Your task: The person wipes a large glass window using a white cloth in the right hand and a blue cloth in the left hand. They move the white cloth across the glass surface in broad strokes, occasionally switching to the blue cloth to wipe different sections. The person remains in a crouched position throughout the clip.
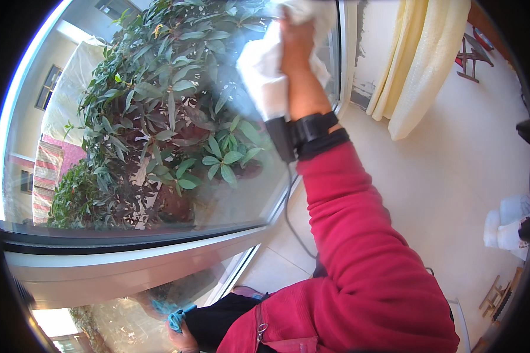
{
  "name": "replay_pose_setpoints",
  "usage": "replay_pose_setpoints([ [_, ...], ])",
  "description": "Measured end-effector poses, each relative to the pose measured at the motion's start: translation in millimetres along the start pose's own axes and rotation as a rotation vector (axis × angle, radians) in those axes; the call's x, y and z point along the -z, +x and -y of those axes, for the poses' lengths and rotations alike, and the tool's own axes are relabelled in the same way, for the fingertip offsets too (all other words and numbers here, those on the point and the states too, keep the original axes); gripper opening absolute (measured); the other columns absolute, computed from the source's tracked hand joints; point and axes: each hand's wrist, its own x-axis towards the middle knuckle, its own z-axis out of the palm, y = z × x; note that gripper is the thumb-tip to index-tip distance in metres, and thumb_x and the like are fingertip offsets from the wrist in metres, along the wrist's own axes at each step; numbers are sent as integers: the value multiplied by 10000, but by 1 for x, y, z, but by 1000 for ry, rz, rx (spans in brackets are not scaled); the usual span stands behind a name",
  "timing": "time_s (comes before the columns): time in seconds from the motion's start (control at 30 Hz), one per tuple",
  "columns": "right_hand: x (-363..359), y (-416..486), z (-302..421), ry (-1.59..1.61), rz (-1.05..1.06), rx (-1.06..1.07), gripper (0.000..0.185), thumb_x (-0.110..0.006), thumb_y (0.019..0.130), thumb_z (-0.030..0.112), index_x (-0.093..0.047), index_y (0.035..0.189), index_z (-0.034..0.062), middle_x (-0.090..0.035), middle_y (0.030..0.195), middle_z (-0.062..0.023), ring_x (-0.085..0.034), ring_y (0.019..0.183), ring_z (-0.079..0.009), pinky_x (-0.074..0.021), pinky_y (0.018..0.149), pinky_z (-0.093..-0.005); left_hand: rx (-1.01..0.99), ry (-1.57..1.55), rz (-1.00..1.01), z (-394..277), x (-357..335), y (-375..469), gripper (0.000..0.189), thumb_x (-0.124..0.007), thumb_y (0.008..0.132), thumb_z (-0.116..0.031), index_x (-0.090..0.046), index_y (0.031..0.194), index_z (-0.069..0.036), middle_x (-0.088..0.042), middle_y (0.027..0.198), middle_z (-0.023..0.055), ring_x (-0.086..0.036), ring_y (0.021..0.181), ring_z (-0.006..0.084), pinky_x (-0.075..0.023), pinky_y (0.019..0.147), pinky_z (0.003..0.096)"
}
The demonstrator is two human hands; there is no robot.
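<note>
My right hand [298, 44] is raised at the top of the view, holding a crumpled white cloth [263, 73] against the window glass [229, 203]. The fingers are partly hidden in the cloth's folds. A black strapped device [313, 128] sits on that wrist, and a cable [291, 216] hangs from it. Low in the picture, my left hand [183, 339] grips a bunched blue cloth [176, 320] beside the lower pane. The blue cloth shows as a reflection in that pane.
A white window rail [128, 269] divides the panes. Leafy plants [168, 97] stand beyond the glass. To the right hang pale yellow curtains [417, 66] over a tiled floor [415, 185]. A folding stool [472, 57], white bundles [508, 225] and a wooden item [497, 295] line the right edge.
</note>
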Motion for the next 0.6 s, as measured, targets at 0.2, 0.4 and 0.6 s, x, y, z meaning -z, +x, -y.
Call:
replay_pose_setpoints([
  [0.2, 62, -94, 166, 194, 201, 813, 787, -721, 833, 413, -451, 1412, -47, -466, 1437, -278, -384, 1368, -483, -289, 1132, -516, -25, 7, 1, 1, -3, 1, 355, -690, 922, -297, -623, 1163, -46, -687, 997, 124, -657, 911, 279, -502, 869, 378],
  [0.4, 61, -85, 155, -275, 202, 958, 819, -683, 823, 351, -370, 1514, 43, -342, 1565, -216, -299, 1439, -470, -241, 1135, -587, 30, 32, 80, -4, 2, 1, 369, -689, 931, -284, -611, 1175, -18, -683, 1004, 110, -639, 915, 248, -496, 880, 368],
  [0.6, 30, -49, 55, 167, 111, 480, 664, -601, 934, 313, -423, 1450, -65, -381, 1545, -245, -343, 1411, -494, -269, 1133, -582, -51, -64, 13, -1, -2, 0, 358, -678, 941, -225, -587, 1201, 4, -663, 1036, 106, -618, 963, 243, -472, 923, 366],
])
